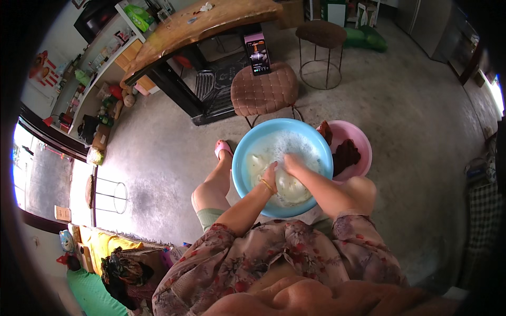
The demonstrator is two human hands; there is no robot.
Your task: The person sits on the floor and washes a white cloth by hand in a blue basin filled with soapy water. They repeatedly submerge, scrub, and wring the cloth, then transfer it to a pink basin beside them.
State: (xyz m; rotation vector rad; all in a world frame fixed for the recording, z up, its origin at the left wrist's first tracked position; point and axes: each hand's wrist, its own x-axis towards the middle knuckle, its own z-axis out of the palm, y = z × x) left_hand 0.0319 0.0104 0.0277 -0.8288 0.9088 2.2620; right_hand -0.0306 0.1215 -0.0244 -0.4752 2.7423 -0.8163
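A round light-blue plastic basin (240, 178) holds soapy, foamy water and a pale wet cloth (290, 185) that bulges up near the basin's lower side. My left hand (270, 173), with a yellow bracelet at the wrist, lies against the cloth; its fingertips point towards the basin's middle. My right hand (291, 163) dips into the suds beside it, its fingers hidden by the foam. Whether either hand grips the cloth is not visible. Right of the blue basin, partly behind it, stands a pink basin (367, 152) with dark brown cloth (346, 155) inside.
A brown quilted stool (265, 90) stands just beyond the basin, with a lit phone (257, 54) upright on it. Behind are a wooden-topped table (197, 24) and a second stool (321, 34). Another stool (90, 191) is at the left, by the bright doorway.
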